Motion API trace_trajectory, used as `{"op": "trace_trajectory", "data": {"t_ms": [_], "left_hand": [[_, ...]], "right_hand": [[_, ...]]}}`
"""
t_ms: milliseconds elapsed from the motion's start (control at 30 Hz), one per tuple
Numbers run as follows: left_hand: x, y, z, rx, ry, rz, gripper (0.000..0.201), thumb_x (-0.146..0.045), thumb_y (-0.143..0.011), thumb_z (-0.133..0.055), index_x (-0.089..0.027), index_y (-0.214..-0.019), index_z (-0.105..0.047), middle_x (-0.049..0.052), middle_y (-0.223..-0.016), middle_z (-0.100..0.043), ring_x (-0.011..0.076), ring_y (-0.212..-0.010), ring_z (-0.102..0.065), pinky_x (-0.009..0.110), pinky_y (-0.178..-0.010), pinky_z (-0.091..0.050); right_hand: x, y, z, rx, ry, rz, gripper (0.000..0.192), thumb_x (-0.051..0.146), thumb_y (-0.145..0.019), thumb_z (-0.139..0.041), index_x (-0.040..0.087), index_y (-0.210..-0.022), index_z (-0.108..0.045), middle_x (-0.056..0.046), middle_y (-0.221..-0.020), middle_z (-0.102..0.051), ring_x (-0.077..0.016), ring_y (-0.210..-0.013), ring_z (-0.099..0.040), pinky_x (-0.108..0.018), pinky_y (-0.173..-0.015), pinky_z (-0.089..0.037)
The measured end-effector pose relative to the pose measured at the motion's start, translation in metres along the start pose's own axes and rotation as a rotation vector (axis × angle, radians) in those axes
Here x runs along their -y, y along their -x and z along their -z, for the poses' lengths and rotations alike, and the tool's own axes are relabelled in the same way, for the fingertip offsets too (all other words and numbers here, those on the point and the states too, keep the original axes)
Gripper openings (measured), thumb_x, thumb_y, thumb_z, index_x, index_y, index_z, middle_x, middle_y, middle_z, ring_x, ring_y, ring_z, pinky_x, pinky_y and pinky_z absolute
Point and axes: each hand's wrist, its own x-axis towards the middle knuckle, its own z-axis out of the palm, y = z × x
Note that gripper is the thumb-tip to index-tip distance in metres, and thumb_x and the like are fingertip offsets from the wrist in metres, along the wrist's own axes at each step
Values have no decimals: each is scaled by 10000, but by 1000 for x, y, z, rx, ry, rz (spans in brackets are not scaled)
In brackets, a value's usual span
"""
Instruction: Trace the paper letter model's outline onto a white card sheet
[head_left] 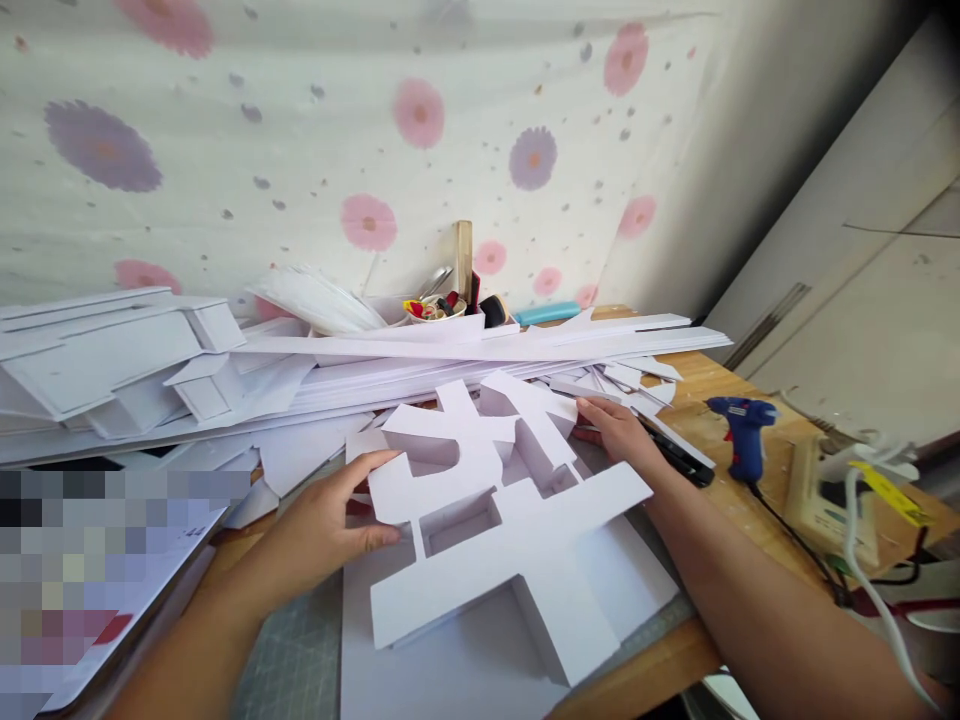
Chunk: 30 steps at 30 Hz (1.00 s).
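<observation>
Two hands are bracketing a large white foam-board character [487, 520], a three-dimensional letter shape with raised walls, which is lying on the bench [705, 400] directly in front of the person. The left hand [322, 530] is gripping the piece's near-left edge, thumb curling over the top face and fingers tucking beneath, so it is closing on the board. The right hand [619, 432] is resting at the far-right corner, fingers spread flat and pressing against the edge rather than wrapping it. The piece's long axis is running diagonally from the far centre toward the near right, overhanging a white sheet [420, 670] and a cutting mat [300, 660]. Both hands are touching it, the left one holding it more firmly. A blue glue gun [739, 430] is lying just beyond the right forearm, well clear of the piece, and stacks of white strips [450, 350] are lying behind it.
</observation>
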Motion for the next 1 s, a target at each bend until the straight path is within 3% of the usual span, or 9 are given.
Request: {"op": "trace_trajectory", "data": {"t_ms": [67,200,300,433,567,633,767,900,1000], "left_hand": [[-5,0,-5,66,-84,39,806,-450,-604,-782,-331,-1326,-445,12,-1205,-608,245,-981,-622,340,-850,-506],[-13,-1,-13,-3,-220,-29,822,-376,-617,-746,-355,-1357,-389,-16,-1318,-530,256,-1155,-523,342,-953,-423],[-13,-1,-16,-22,-253,-88,785,-335,-642,-693,-349,-1365,-387,-24,-1378,-484,252,-1227,-468,342,-997,-382],[-13,0,-20,-60,-210,-138,762,-291,-613,-677,-329,-1340,-452,-21,-1340,-522,260,-1205,-490,347,-1019,-368],[-13,0,-20,-104,-119,-146,742,-269,-570,-699,-312,-1289,-520,-13,-1300,-557,277,-1184,-508,354,-1022,-372],[-13,-1,-18,-131,-56,-144,743,-304,-556,-726,-296,-1273,-531,0,-1289,-564,288,-1170,-520,359,-998,-399],[-16,1,-17,-198,176,-140,790,-405,-567,-746,-226,-1291,-486,60,-1293,-556,286,-1110,-571,338,-905,-479],[-20,4,-19,-319,406,-183,790,-437,-615,-722,-210,-1308,-418,97,-1366,-488,289,-1181,-534,328,-894,-502],[-20,4,-20,-388,509,-223,851,-441,-566,-786,-207,-1295,-413,113,-1328,-506,305,-1189,-521,367,-946,-486]], "right_hand": [[6,4,6,-44,5,37,354,535,-674,-698,216,-828,-707,-37,-899,-691,-197,-851,-630,-309,-717,-541],[25,26,33,-60,36,118,366,575,-768,-589,232,-863,-675,-38,-940,-682,-181,-870,-621,-304,-763,-520],[34,53,53,123,133,128,346,508,-705,-701,223,-901,-695,-42,-929,-680,-195,-889,-614,-307,-803,-498],[32,79,61,378,262,66,503,325,-522,-850,206,-988,-705,-50,-972,-679,-224,-866,-619,-347,-782,-505],[30,86,55,419,265,92,394,259,-482,-864,184,-839,-714,-27,-872,-671,-225,-889,-594,-347,-835,-479],[37,86,52,410,201,119,396,283,-508,-860,185,-856,-697,-27,-869,-666,-216,-870,-600,-339,-814,-486],[67,89,31,321,-12,247,451,435,-664,-765,241,-1036,-600,-28,-941,-649,-194,-837,-611,-321,-719,-510],[104,100,-24,208,-274,432,590,539,-725,-676,360,-1236,-441,1,-1074,-617,-159,-880,-604,-302,-775,-499],[113,117,-74,343,-561,365,652,516,-655,-743,302,-1222,-503,-59,-1203,-590,-224,-1025,-587,-351,-855,-478]]}}
